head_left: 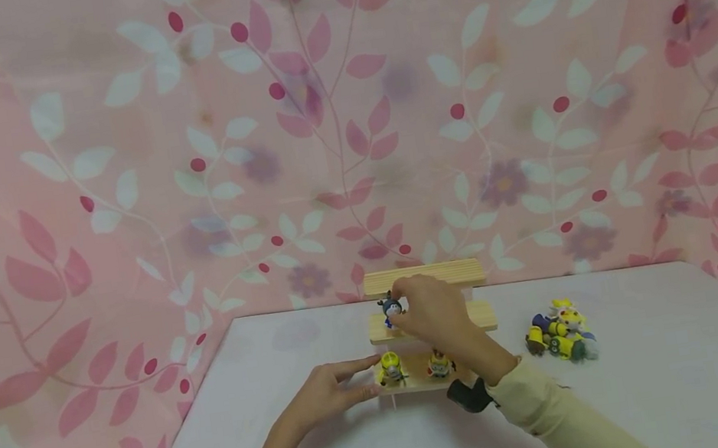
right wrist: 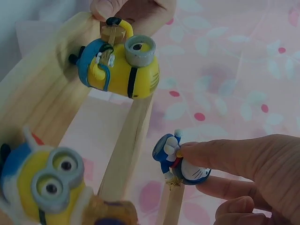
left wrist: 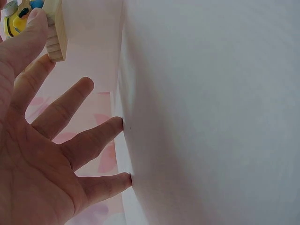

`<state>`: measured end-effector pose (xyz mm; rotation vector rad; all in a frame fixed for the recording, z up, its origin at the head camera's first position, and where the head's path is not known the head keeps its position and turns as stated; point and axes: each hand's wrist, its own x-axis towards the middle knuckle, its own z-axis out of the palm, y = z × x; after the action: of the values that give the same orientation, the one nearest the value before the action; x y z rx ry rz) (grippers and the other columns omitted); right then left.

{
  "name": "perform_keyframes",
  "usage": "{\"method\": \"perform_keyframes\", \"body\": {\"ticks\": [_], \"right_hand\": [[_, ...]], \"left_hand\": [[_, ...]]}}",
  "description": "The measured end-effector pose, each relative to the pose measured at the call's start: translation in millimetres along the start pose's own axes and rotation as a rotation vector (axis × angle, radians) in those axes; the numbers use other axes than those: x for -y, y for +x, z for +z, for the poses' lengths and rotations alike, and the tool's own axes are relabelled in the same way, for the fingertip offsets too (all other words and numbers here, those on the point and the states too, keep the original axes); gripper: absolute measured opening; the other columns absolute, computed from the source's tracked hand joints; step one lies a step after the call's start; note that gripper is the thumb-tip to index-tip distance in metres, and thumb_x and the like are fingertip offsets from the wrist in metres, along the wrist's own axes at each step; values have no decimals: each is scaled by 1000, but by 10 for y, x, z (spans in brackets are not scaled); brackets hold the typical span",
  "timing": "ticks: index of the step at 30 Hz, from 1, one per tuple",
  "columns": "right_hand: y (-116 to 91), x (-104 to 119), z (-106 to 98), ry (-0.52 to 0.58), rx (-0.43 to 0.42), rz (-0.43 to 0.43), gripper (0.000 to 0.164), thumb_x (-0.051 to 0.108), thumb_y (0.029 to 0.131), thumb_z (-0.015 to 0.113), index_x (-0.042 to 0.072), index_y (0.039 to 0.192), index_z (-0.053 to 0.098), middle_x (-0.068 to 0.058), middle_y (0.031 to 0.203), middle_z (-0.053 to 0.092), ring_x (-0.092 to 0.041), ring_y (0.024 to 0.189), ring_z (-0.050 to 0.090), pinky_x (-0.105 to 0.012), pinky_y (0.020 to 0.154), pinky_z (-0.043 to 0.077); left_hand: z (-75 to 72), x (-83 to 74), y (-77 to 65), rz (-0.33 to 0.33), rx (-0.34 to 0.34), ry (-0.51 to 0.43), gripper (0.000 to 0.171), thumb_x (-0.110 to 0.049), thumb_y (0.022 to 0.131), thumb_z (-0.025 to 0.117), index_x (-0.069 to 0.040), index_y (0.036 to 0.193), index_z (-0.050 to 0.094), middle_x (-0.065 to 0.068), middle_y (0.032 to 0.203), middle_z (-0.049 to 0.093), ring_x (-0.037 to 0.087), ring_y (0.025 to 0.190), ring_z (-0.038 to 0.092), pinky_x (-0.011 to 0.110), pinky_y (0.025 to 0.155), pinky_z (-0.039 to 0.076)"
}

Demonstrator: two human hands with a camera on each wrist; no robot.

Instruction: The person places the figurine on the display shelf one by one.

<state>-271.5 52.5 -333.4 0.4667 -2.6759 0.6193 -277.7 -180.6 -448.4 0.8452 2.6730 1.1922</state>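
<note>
two yellow toys (head_left: 390, 367) stand on the bottom shelf (head_left: 417, 381), its end touched by the left hand (head_left: 331, 392), fingers spread; the right hand (head_left: 437, 314) pinches a blue doll (head_left: 391, 312) by the middle shelf (head_left: 483, 316).

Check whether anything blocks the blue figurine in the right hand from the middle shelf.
Nothing visible does. The right hand pinches the blue figurine at the left end of the middle shelf; both yellow figurines stand on the bottom shelf.

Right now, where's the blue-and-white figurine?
Head view: blue-and-white figurine pinched in right hand, near left end of the pale wooden stand's middle shelf, above the yellow one-eyed figurine.
</note>
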Motion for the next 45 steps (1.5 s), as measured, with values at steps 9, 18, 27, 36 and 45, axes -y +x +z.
{"method": "perform_keyframes", "body": {"ticks": [9, 18, 27, 36, 45], "right_hand": [[29, 48, 121, -18, -15, 0, 19, 23, 80, 80, 12, 95, 72, 5, 70, 54, -12, 52, 44, -23, 40, 35], [16, 72, 189, -43, -45, -32, 18, 22, 82, 80, 12, 94, 71, 4, 72, 55, -10, 50, 42, -23, 40, 34], [-20, 99, 212, -84, -34, -61, 23, 24, 81, 82, 13, 94, 67, 4, 70, 52, -11, 52, 42, -22, 43, 36], [-49, 91, 206, -85, -55, -82, 26, 26, 80, 83, 13, 94, 65, 4, 70, 52, -11, 50, 40, -22, 41, 33], [-103, 90, 133, -86, -56, -60, 32, 32, 78, 85, 14, 99, 67, 4, 72, 56, -10, 50, 41, -21, 41, 35]], "left_hand": [[5, 14, 5, -3, -14, 15, 50, -51, 86, 72, -38, 132, 63, -7, 134, 60, 27, 127, 54, 54, 100, 45], [8, 22, 3, 6, -15, 15, 50, -51, 86, 72, -37, 133, 63, -6, 133, 60, 27, 126, 55, 53, 100, 46], [14, 27, 10, 6, -19, 6, 49, -50, 85, 73, -38, 132, 63, -9, 132, 61, 25, 126, 54, 53, 101, 45], [11, 4, 10, 4, -16, 28, 50, -51, 86, 72, -37, 133, 63, -7, 133, 60, 25, 127, 54, 53, 100, 46], [9, 2, 6, 2, -13, 39, 50, -51, 87, 71, -36, 133, 63, -3, 134, 60, 28, 126, 55, 55, 99, 46]]}}
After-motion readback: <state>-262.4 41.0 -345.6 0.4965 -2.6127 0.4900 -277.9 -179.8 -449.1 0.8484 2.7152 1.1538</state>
